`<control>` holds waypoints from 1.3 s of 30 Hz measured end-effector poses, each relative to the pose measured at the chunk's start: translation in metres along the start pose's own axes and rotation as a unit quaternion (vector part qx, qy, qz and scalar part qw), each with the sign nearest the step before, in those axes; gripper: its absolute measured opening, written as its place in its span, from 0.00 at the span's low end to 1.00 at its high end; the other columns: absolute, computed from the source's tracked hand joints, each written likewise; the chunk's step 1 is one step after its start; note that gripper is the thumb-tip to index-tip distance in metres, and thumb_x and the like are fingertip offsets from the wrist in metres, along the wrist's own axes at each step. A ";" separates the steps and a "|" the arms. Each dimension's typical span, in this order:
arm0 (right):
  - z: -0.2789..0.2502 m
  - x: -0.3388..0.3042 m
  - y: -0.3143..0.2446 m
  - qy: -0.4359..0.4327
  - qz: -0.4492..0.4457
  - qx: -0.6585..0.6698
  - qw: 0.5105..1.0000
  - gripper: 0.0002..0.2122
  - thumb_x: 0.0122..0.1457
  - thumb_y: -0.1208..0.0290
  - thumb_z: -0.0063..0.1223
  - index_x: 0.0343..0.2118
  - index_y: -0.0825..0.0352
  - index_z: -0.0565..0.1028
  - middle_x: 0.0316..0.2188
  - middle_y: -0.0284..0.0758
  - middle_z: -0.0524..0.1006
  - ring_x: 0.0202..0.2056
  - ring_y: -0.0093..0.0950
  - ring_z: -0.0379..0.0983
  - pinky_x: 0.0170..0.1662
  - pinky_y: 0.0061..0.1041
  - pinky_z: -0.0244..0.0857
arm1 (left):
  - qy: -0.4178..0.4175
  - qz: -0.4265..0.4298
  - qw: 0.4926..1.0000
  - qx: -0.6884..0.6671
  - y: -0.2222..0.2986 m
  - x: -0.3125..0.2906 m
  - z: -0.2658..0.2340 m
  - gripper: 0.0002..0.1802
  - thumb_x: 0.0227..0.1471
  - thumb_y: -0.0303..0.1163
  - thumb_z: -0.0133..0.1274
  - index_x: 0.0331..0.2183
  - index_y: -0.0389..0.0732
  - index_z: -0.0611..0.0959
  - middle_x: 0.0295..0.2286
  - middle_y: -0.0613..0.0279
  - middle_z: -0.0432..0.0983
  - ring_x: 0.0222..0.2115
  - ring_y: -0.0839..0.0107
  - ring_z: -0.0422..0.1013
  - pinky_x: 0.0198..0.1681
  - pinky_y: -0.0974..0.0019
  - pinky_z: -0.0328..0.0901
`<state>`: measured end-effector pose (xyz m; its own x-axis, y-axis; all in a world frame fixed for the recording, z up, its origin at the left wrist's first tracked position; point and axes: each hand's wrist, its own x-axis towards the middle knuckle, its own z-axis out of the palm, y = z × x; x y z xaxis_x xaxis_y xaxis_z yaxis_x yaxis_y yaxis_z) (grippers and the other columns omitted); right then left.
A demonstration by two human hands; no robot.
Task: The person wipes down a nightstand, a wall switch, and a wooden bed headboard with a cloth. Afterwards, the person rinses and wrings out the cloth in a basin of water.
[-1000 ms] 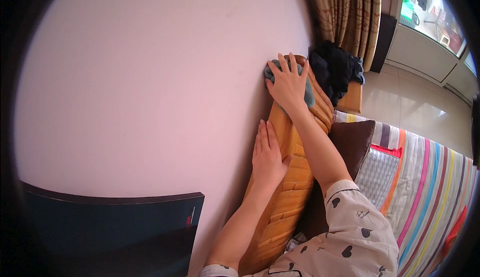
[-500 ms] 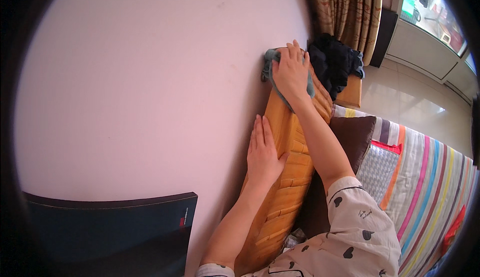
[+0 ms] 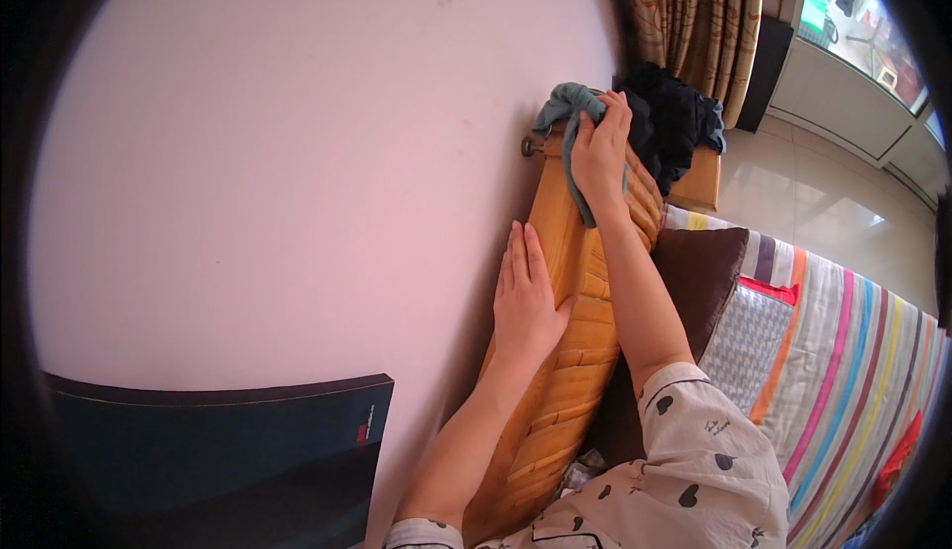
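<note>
A grey-green cloth (image 3: 569, 103) hangs over the far end of a slatted wooden sofa back (image 3: 561, 222). My right hand (image 3: 603, 152) holds the cloth there, fingers closed on it, and a loose strip droops down the side toward the wall. Nearer to me, my left hand (image 3: 529, 296) lies flat on the top rail, fingers stretched forward and thumb out to the side. A small round metal knob (image 3: 530, 147) sticks out from the rail's far end, just below the cloth.
The pale wall (image 3: 297, 172) runs close along the left. A dark panel (image 3: 218, 450) stands at lower left. Dark clothes (image 3: 664, 118) lie beyond the sofa back, beside a patterned curtain (image 3: 694, 23). A brown cushion (image 3: 699, 271) and striped cover (image 3: 833, 351) are on the right.
My right hand has shifted slightly right and turned, its fingers gathering the cloth. The cloth's far part has bunched upward, uncovering the metal knob. My left hand stays nearly in place.
</note>
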<state>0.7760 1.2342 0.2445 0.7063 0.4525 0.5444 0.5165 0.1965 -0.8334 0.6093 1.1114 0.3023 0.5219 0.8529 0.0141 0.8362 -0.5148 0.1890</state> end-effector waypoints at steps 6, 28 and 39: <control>-0.007 -0.011 0.004 0.031 0.099 0.089 0.991 0.14 0.63 0.74 0.39 0.49 0.74 0.58 0.50 0.52 0.60 0.58 0.50 0.52 0.60 0.38 0.47 | 0.006 0.006 1.000 -0.006 -0.002 0.001 0.002 0.58 0.38 0.35 0.65 0.60 0.32 0.44 0.60 0.41 0.43 0.59 0.49 0.50 0.61 0.57 0.51; -0.015 0.002 -0.003 -0.069 -0.084 0.015 0.994 0.12 0.47 0.71 0.55 0.38 0.58 0.75 0.46 0.36 0.68 0.54 0.39 0.58 0.57 0.38 0.51 | 0.002 -0.010 1.000 0.016 0.000 0.002 0.002 0.59 0.38 0.35 0.66 0.61 0.35 0.44 0.60 0.45 0.43 0.59 0.50 0.51 0.61 0.58 0.52; -0.008 -0.008 0.022 -0.018 0.005 0.167 0.986 0.12 0.58 0.69 0.49 0.45 0.61 0.71 0.53 0.39 0.64 0.57 0.38 0.56 0.59 0.34 0.48 | 0.014 0.002 1.000 0.005 -0.002 0.002 0.002 0.59 0.37 0.34 0.66 0.61 0.35 0.44 0.60 0.44 0.44 0.58 0.49 0.51 0.60 0.57 0.52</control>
<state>0.7857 1.2276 0.2230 0.6900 0.4857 0.5366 0.3170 0.4637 -0.8273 0.6090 1.1136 0.2995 0.5198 0.8533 0.0425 0.8363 -0.5184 0.1784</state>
